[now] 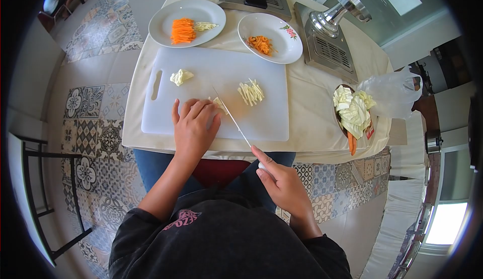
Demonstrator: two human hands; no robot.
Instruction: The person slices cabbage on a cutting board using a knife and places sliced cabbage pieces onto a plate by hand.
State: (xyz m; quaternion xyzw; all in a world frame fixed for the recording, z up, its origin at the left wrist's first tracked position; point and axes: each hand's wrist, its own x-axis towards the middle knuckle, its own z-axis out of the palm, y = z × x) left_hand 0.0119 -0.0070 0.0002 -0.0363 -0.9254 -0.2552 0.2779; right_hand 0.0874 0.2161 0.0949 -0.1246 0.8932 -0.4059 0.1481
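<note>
My left hand (193,128) holds cabbage (219,103), my right (282,181) the knife (232,118) — shreds (250,92) cut, leaves (354,110) (and carrots (351,143)) whole.

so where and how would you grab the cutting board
Probably best by the strip outside the long slot near the left edge of the cutting board, coming from the left with fingers through the slot. The board lies flat, so keep it level: loose cut cabbage and a cabbage chunk sit on top.
</note>
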